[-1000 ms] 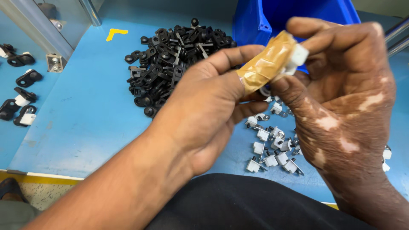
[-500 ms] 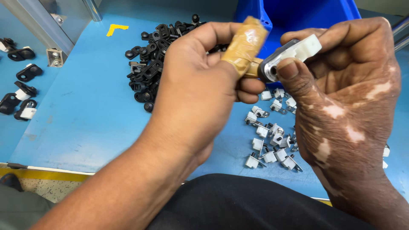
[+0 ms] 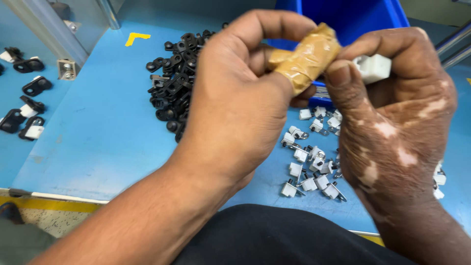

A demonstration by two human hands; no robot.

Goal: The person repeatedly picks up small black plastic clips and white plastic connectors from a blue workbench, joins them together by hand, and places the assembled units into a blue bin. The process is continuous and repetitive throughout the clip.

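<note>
Blue worktable [image 3: 98, 142], left hand [image 3: 235, 108] curled closed, right hand [image 3: 397, 113] pinching white clip [image 3: 374, 67]

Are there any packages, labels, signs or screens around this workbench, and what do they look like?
No packages, printed labels or screens show.
Yellow corner mark: an L-shaped marking on the blue table, far left of the black parts pile.
Blue bin: open plastic container at the far edge, behind both hands; no label shows on it.
Tan tape: a wrap round a finger of the left hand, plain, beside the right hand.
</note>
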